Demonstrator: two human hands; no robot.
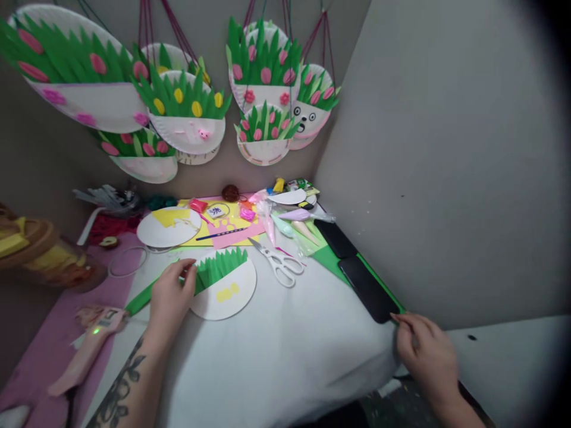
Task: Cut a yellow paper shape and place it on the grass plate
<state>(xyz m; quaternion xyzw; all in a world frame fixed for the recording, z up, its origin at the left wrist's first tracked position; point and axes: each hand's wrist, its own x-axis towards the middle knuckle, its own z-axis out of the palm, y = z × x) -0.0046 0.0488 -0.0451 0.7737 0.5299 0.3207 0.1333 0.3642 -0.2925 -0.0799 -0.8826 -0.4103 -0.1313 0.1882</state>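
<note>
My left hand [173, 291] has its fingers bent together at the left edge of a white paper plate [227, 303], beside the green paper grass [218, 267] fixed across it. Whatever is between those fingertips is hidden. Yellow shapes [228, 292] sit on the plate's front. Behind this hand runs a green paper strip [141, 299], ending near a pink glue gun [89, 351] with a lit green light. At the table's right edge, my right hand [426, 345] pinches near the corner of a black phone-like slab [368, 288], where green paper [330, 261] shows beneath.
White scissors [281, 261] lie beyond the plate. Bagged clay, a pencil [223, 233] and a second white plate [169, 227] cover the back. Decorated plates [187, 131] hang by strings on the wall. A jar [44, 249] stands left; a wall [446, 148] bounds the right.
</note>
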